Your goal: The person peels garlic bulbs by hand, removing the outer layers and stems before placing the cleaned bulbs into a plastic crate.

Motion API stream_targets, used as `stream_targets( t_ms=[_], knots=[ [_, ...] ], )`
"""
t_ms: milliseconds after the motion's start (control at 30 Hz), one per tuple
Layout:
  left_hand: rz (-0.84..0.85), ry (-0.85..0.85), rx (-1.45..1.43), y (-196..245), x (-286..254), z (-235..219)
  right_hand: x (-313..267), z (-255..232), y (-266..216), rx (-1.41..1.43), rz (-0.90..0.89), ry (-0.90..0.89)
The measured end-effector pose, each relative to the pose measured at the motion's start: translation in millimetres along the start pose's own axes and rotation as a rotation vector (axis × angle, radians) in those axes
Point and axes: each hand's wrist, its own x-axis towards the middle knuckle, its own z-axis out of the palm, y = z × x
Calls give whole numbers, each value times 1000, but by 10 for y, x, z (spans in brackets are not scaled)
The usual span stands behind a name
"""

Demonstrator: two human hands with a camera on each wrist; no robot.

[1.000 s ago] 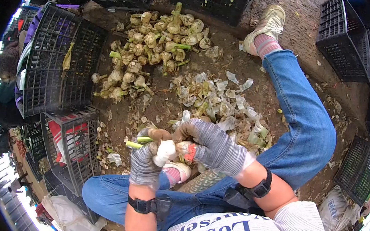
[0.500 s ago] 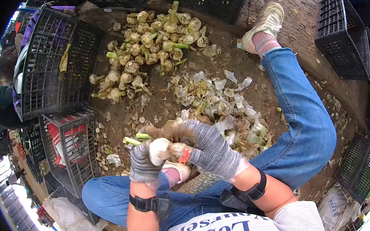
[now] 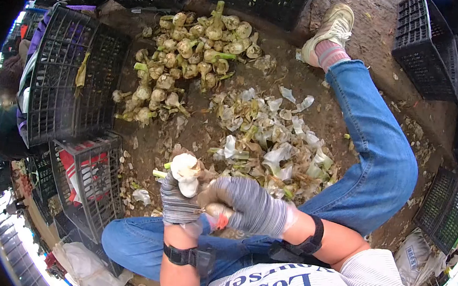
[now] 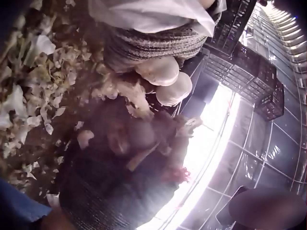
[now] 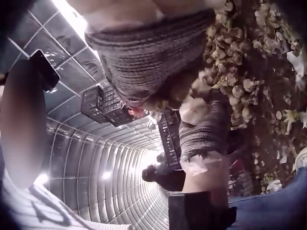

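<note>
My gloved left hand grips white, peeled garlic bulbs, with cut green stems poking out on its far left side. In the left wrist view two smooth white bulbs bulge from under the glove's knit cuff, beside torn papery skin. Right beside them my gloved right hand is curled up, with an orange-red patch at its thumb. A pale strip of garlic skin sticks out from its fingers. The glove hides the rest of what it holds.
Unpeeled garlic lies heaped on the dirt floor ahead, with a pile of peeled skins nearer. Black crates stand left, ahead and right. My jeans-clad leg stretches along the right.
The white bulbs in my left hand have tipped up and away from me, showing more of them. My right hand has drawn closer to my body, its fingers curling.
</note>
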Motion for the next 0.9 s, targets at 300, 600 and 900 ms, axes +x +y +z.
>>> stream_targets(
  t_ms=[300,600,900],
  knots=[
    [-63,-48,-192,-5,37,70,103,-227,170,-222,-16,163],
    [-148,138,-12,-26,88,142,99,-93,136,57,-217,-98],
    [957,186,1071,1631,1032,1484,123,-277,507,6,231,147]
  ],
)
